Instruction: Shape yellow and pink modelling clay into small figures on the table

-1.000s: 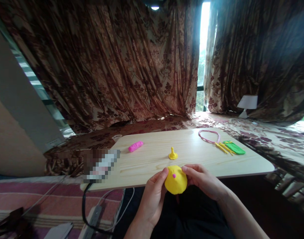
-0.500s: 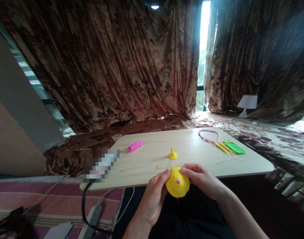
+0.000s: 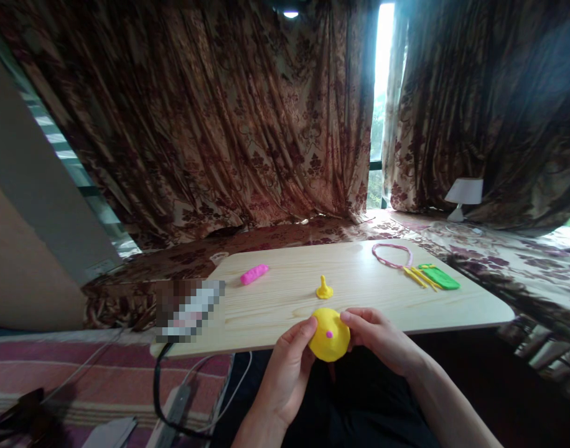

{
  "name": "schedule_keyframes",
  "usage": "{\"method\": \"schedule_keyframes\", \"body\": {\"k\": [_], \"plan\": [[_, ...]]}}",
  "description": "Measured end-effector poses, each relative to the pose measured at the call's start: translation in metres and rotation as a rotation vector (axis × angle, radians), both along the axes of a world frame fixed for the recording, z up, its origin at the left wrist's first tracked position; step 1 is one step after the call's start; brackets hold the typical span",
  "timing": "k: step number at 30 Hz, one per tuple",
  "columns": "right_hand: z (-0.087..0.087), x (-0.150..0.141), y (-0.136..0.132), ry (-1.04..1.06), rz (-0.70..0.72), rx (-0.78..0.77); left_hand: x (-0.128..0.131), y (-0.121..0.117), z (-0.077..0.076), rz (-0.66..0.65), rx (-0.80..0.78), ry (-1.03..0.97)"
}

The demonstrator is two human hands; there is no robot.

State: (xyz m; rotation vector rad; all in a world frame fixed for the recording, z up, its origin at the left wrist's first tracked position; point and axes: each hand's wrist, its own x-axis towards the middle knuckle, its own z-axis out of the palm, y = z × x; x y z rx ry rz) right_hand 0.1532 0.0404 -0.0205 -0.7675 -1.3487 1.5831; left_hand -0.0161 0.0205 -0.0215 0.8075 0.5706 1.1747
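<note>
A yellow clay ball (image 3: 330, 336) with a small pink dot on it is held between both hands just in front of the near edge of the wooden board (image 3: 285, 298). My left hand (image 3: 285, 373) cups its left side, thumb against the clay. My right hand (image 3: 383, 342) pinches its right side with thumb and fingers. Beyond the ball, a small yellow clay cone piece (image 3: 324, 289) stands on the board. A pink clay roll (image 3: 254, 274) lies at the board's far left.
A pink loop of cord (image 3: 392, 255), yellow sticks (image 3: 420, 277) and a green flat clay piece (image 3: 441, 277) lie at the board's far right. Cables and a power strip (image 3: 173, 410) run below the left corner. Patterned curtains hang behind; a white lamp (image 3: 463, 194) sits far right.
The ball has been turned slightly in my hands; the pink dot shifted right and down, then back up toward the middle. The hands stay in place.
</note>
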Motion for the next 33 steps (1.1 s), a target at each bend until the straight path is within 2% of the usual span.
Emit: {"method": "schedule_keyframes", "body": {"k": [5, 16, 22, 28, 31, 33], "plan": [[-0.001, 0.001, 0.001, 0.036, -0.035, -0.004, -0.004, 0.002, -0.003, -0.011, -0.020, 0.042], [-0.005, 0.003, 0.004, 0.058, -0.074, 0.015, -0.003, 0.005, -0.009, 0.034, -0.086, -0.014], [-0.006, 0.001, 0.003, 0.114, -0.007, -0.022, -0.002, 0.008, -0.009, 0.075, -0.169, -0.075], [-0.010, 0.000, 0.006, 0.122, -0.045, -0.021, -0.002, 0.008, -0.009, 0.081, -0.202, -0.072], [-0.011, 0.002, 0.007, 0.035, -0.167, 0.058, -0.003, 0.011, -0.011, 0.159, -0.246, -0.062], [-0.011, 0.001, 0.006, -0.097, -0.313, 0.235, -0.004, 0.014, -0.013, 0.193, -0.270, -0.063]]}}
